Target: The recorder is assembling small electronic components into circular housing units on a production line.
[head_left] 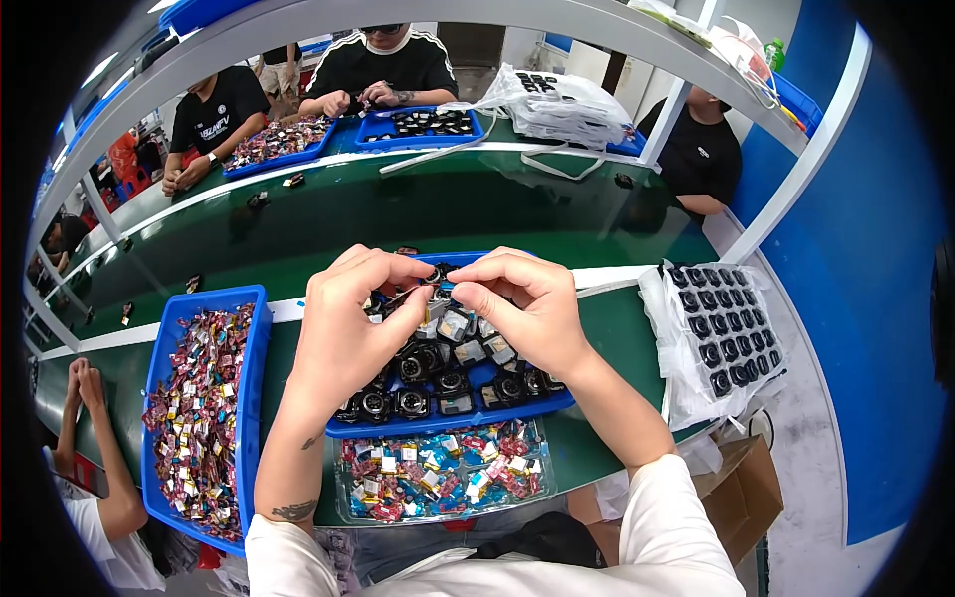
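Black round part (430, 282) between both hands' fingertips

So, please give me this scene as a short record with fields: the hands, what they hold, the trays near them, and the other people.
left hand: fingertips pinch a small dark part, too small to tell
right hand: meets the left hand over the same part
under hands: blue plastic tray of round black parts
nearer the person: clear plastic tray of small colourful pieces
left side: long blue plastic bin of similar colourful pieces
right side: white sheet with rows of black round parts
surface: green work table
others: seated people across the table
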